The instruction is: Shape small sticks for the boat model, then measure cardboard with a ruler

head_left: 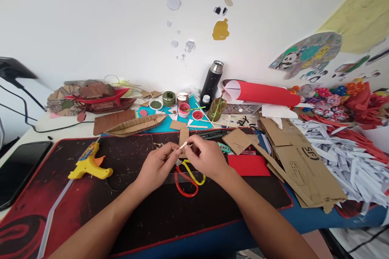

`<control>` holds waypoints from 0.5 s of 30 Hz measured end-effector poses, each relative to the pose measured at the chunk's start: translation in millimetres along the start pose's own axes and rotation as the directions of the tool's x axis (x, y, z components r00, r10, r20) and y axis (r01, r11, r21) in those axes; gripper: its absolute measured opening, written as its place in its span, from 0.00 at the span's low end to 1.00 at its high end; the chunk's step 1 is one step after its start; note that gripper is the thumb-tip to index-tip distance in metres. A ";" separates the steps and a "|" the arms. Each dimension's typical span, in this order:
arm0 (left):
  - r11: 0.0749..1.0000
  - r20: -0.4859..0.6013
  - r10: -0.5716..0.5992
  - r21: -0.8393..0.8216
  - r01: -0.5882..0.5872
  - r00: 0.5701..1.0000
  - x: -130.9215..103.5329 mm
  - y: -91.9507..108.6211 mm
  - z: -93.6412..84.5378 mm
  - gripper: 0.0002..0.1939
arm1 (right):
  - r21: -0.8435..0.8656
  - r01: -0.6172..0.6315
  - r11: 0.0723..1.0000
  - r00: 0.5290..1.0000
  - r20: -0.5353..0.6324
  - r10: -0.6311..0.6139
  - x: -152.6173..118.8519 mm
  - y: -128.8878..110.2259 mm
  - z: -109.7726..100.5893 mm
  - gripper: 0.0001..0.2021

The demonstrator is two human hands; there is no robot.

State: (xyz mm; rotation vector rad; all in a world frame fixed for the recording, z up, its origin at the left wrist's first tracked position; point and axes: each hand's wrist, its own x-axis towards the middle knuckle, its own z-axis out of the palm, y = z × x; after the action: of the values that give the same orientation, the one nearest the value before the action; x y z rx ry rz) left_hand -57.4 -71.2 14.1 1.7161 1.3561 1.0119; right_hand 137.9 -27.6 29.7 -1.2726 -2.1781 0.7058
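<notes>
Between my two hands is a thin stick with a white end (183,145), perhaps a strip wrapped round it; the frame is too small to tell. My left hand (159,165) pinches the stick between thumb and fingers. At the white end, the fingertips of my right hand (207,156) are closed on it. Below the hands lie scissors with red and yellow handles (186,193) on the dark mat (212,214). A small cardboard piece (184,134) shows just behind the fingertips.
To the left lie a yellow glue gun (91,166) and a phone (21,170). A cardboard boat shape (136,124), paint pots (169,98), a black flask (212,79) and a jar with brushes (217,110) stand behind. Flattened cardboard (299,166) and white paper strips (355,166) fill the right.
</notes>
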 end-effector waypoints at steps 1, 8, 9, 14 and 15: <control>1.000 0.005 -0.006 -0.019 0.006 1.000 -0.3 1.0 0.1 0.18 | 0.003 0.011 1.000 1.000 -0.007 -0.011 -1.0 0.3 0.7 0.06; 0.999 0.133 -0.034 0.005 0.033 0.991 1.6 -0.4 -9.2 0.21 | -0.165 0.193 0.967 0.979 -0.039 -0.202 -10.4 6.4 1.9 0.13; 0.999 0.163 -0.035 0.017 0.032 0.986 2.3 -1.2 -11.4 0.22 | -0.201 0.226 0.953 0.971 -0.037 -0.238 -12.3 8.4 1.1 0.13; 0.998 0.324 -0.052 0.043 0.041 0.945 4.9 -1.7 -18.1 0.24 | -0.327 0.360 0.874 0.929 0.038 -0.369 -24.8 18.3 -7.9 0.13; 0.998 0.357 -0.062 0.035 0.053 0.932 5.2 -1.1 -18.5 0.24 | -0.352 0.382 0.854 0.920 0.062 -0.386 -27.7 19.1 -10.7 0.13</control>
State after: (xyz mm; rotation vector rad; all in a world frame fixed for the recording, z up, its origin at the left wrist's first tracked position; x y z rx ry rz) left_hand -73.8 -64.7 22.0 1.7653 1.1756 0.6113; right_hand 168.7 -42.2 20.1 -0.9405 -2.5264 0.1398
